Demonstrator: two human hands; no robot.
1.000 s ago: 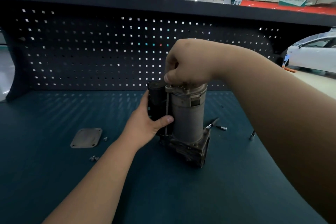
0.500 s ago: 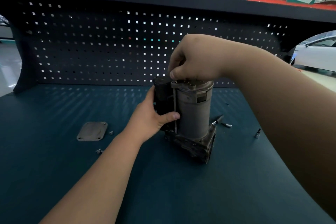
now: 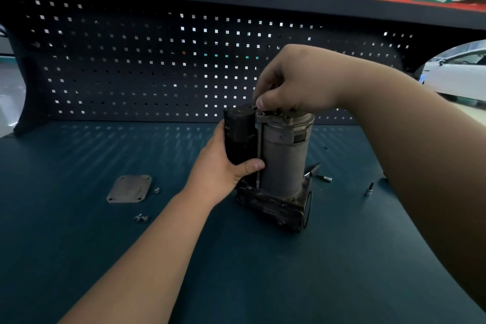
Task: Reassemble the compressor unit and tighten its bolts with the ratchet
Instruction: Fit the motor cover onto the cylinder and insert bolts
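Left grip [image 3: 223, 168] clamps the compressor [image 3: 285, 155] upright on the bench [image 3: 79, 258], midway between side edges; right grip [image 3: 286, 87] pinches the top of a long bolt [image 3: 259, 150]. Best threaded straight first.

The left grip [image 3: 223, 168] and right grip [image 3: 292, 84] are bare, forearms [image 3: 147, 258] too.

— What's under the right hand [image 3: 294, 87]?
— Can't tell. Its fingers [image 3: 264, 100] pinch the bolt [image 3: 259, 150] at its head, hiding it and much of the compressor [image 3: 285, 158] top.
— And the left hand [image 3: 223, 168]?
— Only the thumb shows; the rest is behind the black cylinder [image 3: 240, 134].
— That tool [image 3: 312, 169] behind?
— Mostly hidden. The bits [image 3: 369, 189] on the tabletop [image 3: 79, 244] are too small to identify.
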